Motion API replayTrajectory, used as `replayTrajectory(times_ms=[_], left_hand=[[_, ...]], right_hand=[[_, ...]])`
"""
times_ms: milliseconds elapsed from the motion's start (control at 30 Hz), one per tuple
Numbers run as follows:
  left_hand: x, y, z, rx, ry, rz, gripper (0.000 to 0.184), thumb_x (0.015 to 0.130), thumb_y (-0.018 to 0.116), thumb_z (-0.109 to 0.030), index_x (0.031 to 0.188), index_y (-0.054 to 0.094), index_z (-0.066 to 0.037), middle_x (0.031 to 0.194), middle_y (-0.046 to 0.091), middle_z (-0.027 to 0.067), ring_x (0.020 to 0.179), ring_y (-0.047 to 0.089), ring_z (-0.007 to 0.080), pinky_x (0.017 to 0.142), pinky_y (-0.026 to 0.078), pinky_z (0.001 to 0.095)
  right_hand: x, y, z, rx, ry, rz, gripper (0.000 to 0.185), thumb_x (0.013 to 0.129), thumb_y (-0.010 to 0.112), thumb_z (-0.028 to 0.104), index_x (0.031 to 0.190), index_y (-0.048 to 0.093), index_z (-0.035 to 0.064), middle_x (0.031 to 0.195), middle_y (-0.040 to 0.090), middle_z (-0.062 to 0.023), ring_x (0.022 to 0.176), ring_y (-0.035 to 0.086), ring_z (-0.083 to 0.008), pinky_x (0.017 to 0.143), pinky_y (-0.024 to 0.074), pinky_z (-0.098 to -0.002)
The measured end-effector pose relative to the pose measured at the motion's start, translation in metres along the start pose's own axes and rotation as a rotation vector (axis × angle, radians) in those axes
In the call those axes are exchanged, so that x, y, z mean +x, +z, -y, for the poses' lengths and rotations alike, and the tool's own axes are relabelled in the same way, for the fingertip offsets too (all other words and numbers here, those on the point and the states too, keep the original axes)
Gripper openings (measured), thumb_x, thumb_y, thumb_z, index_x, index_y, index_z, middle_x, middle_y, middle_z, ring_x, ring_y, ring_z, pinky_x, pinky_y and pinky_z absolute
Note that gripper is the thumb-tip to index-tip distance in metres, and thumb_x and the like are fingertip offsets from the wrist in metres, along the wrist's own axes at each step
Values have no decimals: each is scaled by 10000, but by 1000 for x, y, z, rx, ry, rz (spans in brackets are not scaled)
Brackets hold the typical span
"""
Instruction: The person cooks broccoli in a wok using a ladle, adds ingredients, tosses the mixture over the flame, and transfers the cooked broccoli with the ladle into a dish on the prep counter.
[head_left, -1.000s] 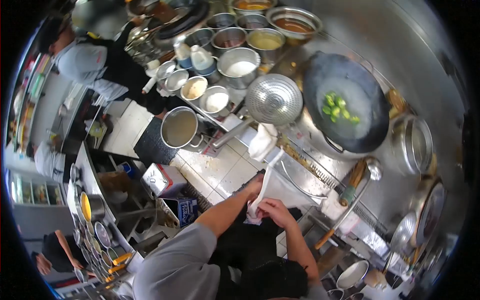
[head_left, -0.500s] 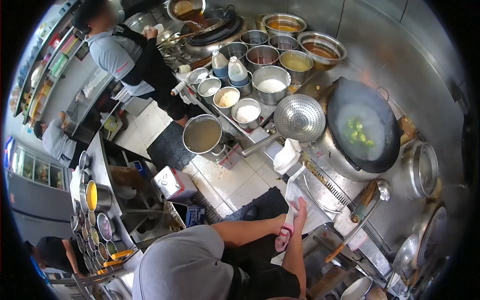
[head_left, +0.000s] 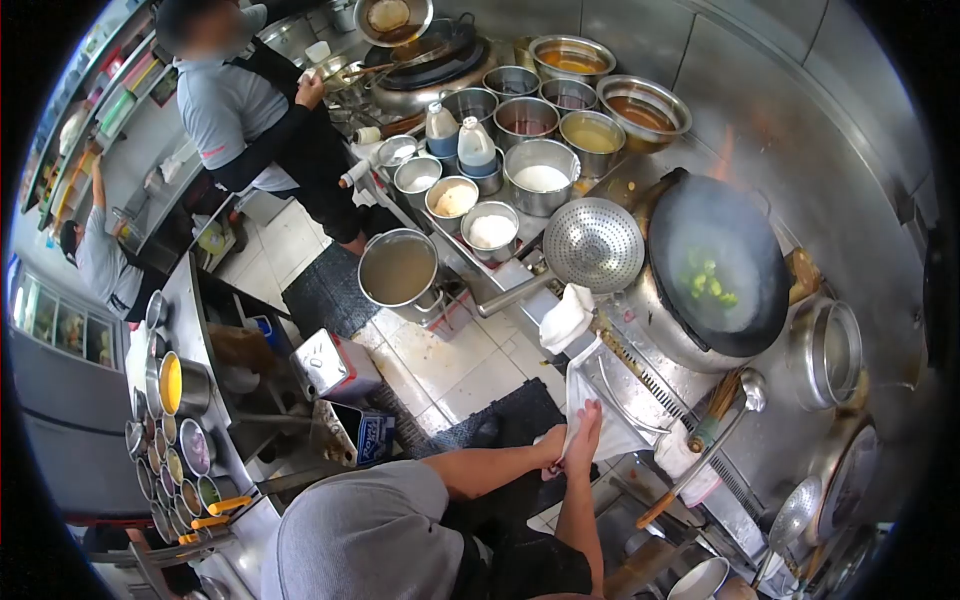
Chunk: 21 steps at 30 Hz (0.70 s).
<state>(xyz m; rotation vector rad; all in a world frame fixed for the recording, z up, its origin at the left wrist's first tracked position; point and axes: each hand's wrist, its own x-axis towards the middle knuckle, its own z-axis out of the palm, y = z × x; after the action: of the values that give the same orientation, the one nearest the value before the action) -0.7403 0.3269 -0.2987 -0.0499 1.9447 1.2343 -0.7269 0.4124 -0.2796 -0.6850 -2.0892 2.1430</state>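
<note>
White cloth (head_left: 617,432), black wok (head_left: 765,312), green pieces (head_left: 708,284), plain grey shirt (head_left: 365,530), white-lettered blue tin (head_left: 374,438)

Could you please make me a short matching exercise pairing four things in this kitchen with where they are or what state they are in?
Things
1. Large round black metal wok
2. Round silver perforated metal strainer
3. Thin spread-out white cloth
4. Deep round silver metal pot

Places and states
A. At the left hand and right hand
B. Holding murky brownish liquid
C. Steaming, with bright green pieces inside
D. Right beside the wok, its long handle jutting out

Pairs: 1-C, 2-D, 3-A, 4-B
</note>
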Motion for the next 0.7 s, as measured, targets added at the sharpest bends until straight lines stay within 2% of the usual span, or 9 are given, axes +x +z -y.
replayTrajectory(times_ms=[133,167,200,267,300,500,600,667,700], left_hand=[[12,-10,9,-1049,-151,284,378,990,550,-351,1198,693,-69,1015,758,128,850,740,290,699,565,432],[19,-17,10,-1391,-319,462,384,999,543,-351,1192,694,-56,1010,755,116,845,734,280,699,559,424],[18,-26,8,-1415,-305,612,386,997,544,-352,1184,695,-50,1007,754,121,844,733,282,699,559,426],[13,-40,2,-1251,-230,803,391,992,547,-353,1167,697,-37,1000,750,132,843,731,288,701,560,431],[9,-42,-4,-1148,-202,836,394,990,549,-354,1159,698,-31,996,748,138,843,730,291,701,560,434],[-1,-11,-43,-309,-127,397,415,977,557,-358,1110,705,7,976,736,171,839,723,308,704,562,449],[5,6,-8,-33,239,59,467,956,566,-383,1080,707,44,938,734,224,833,733,374,722,559,479],[10,12,-8,-107,-176,-26,401,971,551,-331,1053,721,22,900,732,247,815,732,403,724,554,479],[7,9,-4,0,-113,-8,369,983,554,-322,1019,725,2,910,737,241,819,745,358,720,558,466]], right_hand=[[-22,-5,45,-239,-100,46,549,1084,465,349,1444,505,-62,1643,280,-230,1497,312,-329,1213,261,-425],[-23,-19,39,-529,-305,14,549,1091,459,365,1525,440,30,1652,267,-213,1335,530,-354,1058,467,-415],[-27,-22,58,-530,-306,16,549,1091,459,365,1525,440,30,1652,267,-213,1335,530,-354,1058,467,-415],[-44,-38,96,178,224,60,592,1091,458,415,1591,341,121,1646,295,-175,981,711,-320,716,573,-333],[-46,-46,95,269,186,144,653,1089,401,510,1625,253,169,1622,351,-127,665,688,-234,487,486,-259],[-2,-26,19,567,325,170,722,1070,298,623,1650,180,209,1575,385,-102,1019,658,-237,640,550,-305],[-12,-13,30,426,313,74,735,1066,322,627,1645,198,191,1527,425,-114,1159,605,-267,830,569,-361],[-24,-8,44,373,407,100,749,1072,321,611,1643,191,144,1580,365,-135,1316,495,-277,1009,471,-390],[-25,-7,44,374,457,106,754,1076,319,599,1640,189,116,1605,337,-149,1380,443,-283,1086,415,-397]])
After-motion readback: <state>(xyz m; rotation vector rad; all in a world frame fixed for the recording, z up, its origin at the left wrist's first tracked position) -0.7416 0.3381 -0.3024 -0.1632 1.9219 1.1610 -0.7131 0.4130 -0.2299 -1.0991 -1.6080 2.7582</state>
